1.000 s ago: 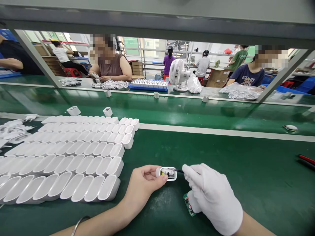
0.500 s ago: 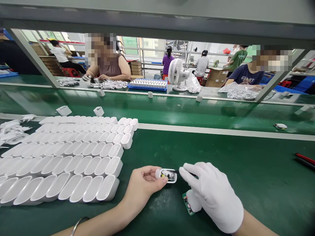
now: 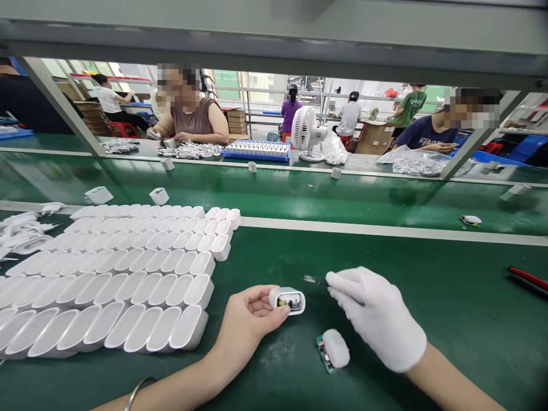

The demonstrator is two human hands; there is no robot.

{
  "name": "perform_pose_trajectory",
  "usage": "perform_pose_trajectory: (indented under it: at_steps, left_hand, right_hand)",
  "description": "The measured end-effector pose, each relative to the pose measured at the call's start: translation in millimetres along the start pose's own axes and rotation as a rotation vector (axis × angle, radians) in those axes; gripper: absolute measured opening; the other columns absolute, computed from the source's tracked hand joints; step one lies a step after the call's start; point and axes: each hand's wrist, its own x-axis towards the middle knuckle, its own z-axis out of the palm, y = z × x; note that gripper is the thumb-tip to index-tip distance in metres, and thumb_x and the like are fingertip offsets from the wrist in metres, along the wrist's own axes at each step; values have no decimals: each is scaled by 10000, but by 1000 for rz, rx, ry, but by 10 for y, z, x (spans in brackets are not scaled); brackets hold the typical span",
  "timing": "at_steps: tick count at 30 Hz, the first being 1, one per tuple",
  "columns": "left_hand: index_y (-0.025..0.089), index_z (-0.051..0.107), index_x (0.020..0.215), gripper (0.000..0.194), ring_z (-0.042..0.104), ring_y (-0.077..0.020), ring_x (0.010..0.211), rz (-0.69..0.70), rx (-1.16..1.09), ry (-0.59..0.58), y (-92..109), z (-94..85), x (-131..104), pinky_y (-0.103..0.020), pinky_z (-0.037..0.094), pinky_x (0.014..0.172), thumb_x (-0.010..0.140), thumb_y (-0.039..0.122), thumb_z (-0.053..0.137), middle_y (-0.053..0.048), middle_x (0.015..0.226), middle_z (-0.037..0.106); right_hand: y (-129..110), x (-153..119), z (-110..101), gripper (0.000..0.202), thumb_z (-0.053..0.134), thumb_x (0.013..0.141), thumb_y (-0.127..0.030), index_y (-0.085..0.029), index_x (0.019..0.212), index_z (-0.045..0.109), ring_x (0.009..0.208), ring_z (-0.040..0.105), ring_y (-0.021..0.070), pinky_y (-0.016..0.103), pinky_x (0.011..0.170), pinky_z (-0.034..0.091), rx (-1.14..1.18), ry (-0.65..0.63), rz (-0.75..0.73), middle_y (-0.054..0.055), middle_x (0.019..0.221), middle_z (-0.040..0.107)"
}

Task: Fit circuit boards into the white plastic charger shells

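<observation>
My bare left hand (image 3: 256, 317) grips a small white oval plastic housing (image 3: 274, 295), its open end turned to the right. Inside the housing, electronic parts (image 3: 291, 301) show, with a spot of yellow, and my thumb lies at its rim. Gloved in white, my right hand (image 3: 377, 317) pinches dark tweezers (image 3: 314, 279), whose pale tips point left, apart from the housing. Below and between the hands, a green circuit board (image 3: 326, 355) with a white oval cover piece (image 3: 337, 348) on it lies on the bench.
Rows of white open housings (image 3: 188, 326) fill the left side, with white plug parts (image 3: 25, 231) beyond. A red and black pen-like tool (image 3: 528, 278) lies far right. White pieces sit on the green belt (image 3: 278, 197). Co-workers (image 3: 194, 120) sit across, near a white fan (image 3: 305, 134).
My right hand has drawn the tweezers out of the housing, up and to the right. This uncovers the board with the white piece. The pieces on the belt have shifted left.
</observation>
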Motion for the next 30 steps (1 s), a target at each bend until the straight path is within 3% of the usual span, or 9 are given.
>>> perform_pose_trajectory:
  at_steps: [3,5,8,13,16,18,22,26,30]
  left_hand:
    - [116,699,920,372,678,-183,758,11,-16,-9,-18,5,-2,-236,537,715,617,302,808,-77,843,733]
    - [105,696,917,369,670,-180,725,9,-11,-17,-29,21,-15,-243,530,689,639,326,796,-79,814,726]
    - [90,686,920,388,659,-175,701,3,-14,-53,-10,46,-47,-247,517,677,658,357,785,-86,801,716]
    - [136,634,1120,429,641,-254,883,194,409,-71,117,-60,-46,-349,516,769,818,440,615,-115,980,684]
    - [201,557,1245,360,493,-338,1171,472,965,281,142,-190,2,-519,391,973,901,286,496,-129,1253,563]
    - [176,576,1208,345,419,-369,1241,572,1228,439,117,-236,26,-562,375,975,909,159,404,-148,1324,507]
    - [145,633,993,346,523,-313,1112,642,1493,288,59,-192,1,-462,481,880,812,-9,382,-137,1205,573]
    - [166,581,841,320,580,-221,815,645,1461,186,62,-128,-52,-370,512,734,744,-53,368,-71,874,584]
    - [178,487,997,281,557,-223,833,857,1200,299,85,-118,-97,-357,496,731,768,29,418,-63,886,528]
  right_hand:
    - [159,52,144,227,461,886,-218,-249,759,645,772,575,183,266,580,411,33,-180,92,4,812,649]
    - [128,33,225,221,474,887,-291,-259,1013,653,956,586,229,345,725,489,146,-148,102,48,1080,637]
    - [-121,-36,285,551,560,825,-340,-229,1351,440,1109,549,248,399,878,488,411,-28,28,104,1304,520]
    - [-398,261,276,246,466,892,-307,-247,1069,625,806,635,157,262,722,513,678,-144,-60,11,911,673]
    - [-101,808,302,272,459,904,-432,-231,896,641,735,604,147,218,648,462,465,-177,141,-10,787,648]
    - [226,1176,356,308,453,903,-449,-219,998,634,791,602,171,240,698,444,264,-110,367,31,878,657]
    - [633,1585,477,316,456,893,-271,-84,1112,588,853,590,264,345,707,419,110,-60,526,195,944,621]
    - [225,1612,522,436,517,843,-168,-119,1274,475,1096,474,309,440,858,370,67,32,320,239,1248,471]
    - [-658,1597,591,403,654,774,-345,-311,1167,573,1218,380,222,329,979,338,174,-9,-186,29,1367,410]
